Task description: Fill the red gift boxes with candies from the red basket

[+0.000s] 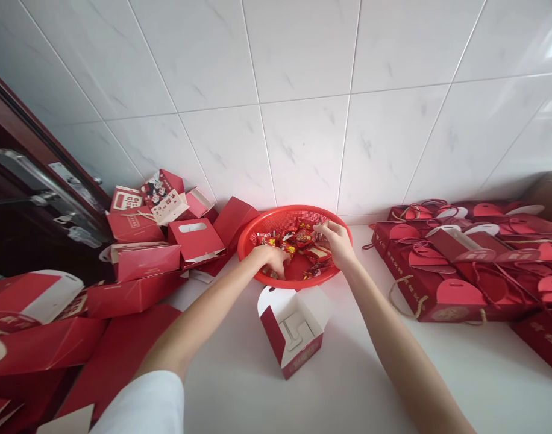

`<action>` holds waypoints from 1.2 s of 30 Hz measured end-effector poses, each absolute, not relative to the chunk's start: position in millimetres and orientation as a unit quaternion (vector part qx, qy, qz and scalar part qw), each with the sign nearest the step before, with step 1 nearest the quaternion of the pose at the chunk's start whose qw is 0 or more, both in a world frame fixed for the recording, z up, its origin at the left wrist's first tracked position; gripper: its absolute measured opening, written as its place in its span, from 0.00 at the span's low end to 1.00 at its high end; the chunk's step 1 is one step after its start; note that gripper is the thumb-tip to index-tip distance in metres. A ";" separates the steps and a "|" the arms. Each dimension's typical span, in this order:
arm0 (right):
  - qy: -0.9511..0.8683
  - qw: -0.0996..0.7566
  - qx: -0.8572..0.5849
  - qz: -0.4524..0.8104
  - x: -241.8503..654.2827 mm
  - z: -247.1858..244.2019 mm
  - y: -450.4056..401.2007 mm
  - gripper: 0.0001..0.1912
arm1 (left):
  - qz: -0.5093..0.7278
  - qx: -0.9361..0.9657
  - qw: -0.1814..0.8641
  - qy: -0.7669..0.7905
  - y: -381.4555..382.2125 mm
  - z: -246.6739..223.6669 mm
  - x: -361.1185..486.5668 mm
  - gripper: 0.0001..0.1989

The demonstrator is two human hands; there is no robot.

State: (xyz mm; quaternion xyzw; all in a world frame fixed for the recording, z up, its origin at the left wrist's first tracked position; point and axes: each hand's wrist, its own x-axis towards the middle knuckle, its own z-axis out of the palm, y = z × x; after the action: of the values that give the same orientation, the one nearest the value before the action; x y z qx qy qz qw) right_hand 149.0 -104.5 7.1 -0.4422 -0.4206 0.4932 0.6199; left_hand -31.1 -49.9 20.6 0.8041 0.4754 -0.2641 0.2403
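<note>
A red plastic basket (295, 208) stands against the wall with several red and gold wrapped sweets (304, 235) in it. My left hand (275, 259) reaches over the near left rim, its thumb and fingers apart and pointing down beside the sweets; I see nothing held in it. At the right side of the basket, my right hand (337, 240) has its fingers pinched on a small wrapped sweet (320, 226), partly hidden by the fingers. Just in front of the basket sits a red gift box (304, 357), upright, flaps up, with a bare white inside.
Red cartons (140, 295) lie in a loose heap on the left, beside a dark door (14, 223) with a metal handle. Rows of closed red gift boxes (452, 295) with rope handles fill the right of the white table (240, 386). Behind is a tiled wall (303, 144).
</note>
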 end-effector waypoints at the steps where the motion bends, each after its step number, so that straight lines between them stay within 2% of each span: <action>1: -0.424 0.618 -0.442 0.492 149.0 7.1 -104.6 0.19 | -0.256 0.809 0.235 0.474 -48.6 19.1 -32.3 0.22; 8: -0.430 0.626 -0.436 0.482 148.4 5.0 -103.9 0.19 | -0.146 0.855 0.171 0.467 -44.8 17.7 -40.5 0.19; 13: -0.424 0.649 -0.418 0.474 148.2 4.4 -103.7 0.21 | -0.037 0.893 0.044 0.447 -53.1 24.8 -36.3 0.14; 15: -0.418 0.656 -0.415 0.472 148.2 4.2 -103.4 0.22 | -0.082 0.900 0.106 0.414 -56.7 25.7 -35.0 0.08; 18: -0.408 0.655 -0.424 0.473 148.3 3.9 -102.7 0.23 | -0.226 0.843 0.242 0.424 -59.7 24.3 -34.5 0.07; 20: -0.403 0.653 -0.434 0.472 148.4 3.7 -102.2 0.24 | -0.264 0.821 0.239 0.447 -59.6 22.5 -34.4 0.07; 24: -0.396 0.650 -0.445 0.472 148.3 3.1 -101.8 0.24 | -0.260 0.827 0.180 0.464 -56.9 20.0 -34.5 0.08; 31: -0.412 0.645 -0.440 0.470 148.6 4.1 -101.7 0.24 | -0.234 0.823 0.241 0.458 -51.7 20.2 -41.1 0.10; 36: -0.426 0.641 -0.438 0.465 148.1 5.4 -103.0 0.25 | -0.074 0.853 0.271 0.440 -45.4 15.4 -45.1 0.16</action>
State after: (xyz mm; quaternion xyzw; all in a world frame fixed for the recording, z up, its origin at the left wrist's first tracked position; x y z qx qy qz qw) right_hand 148.1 -103.0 5.4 -0.4383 -0.4256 0.4652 0.6406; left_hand -45.1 -45.4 15.4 0.8531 0.4397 -0.0743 0.2707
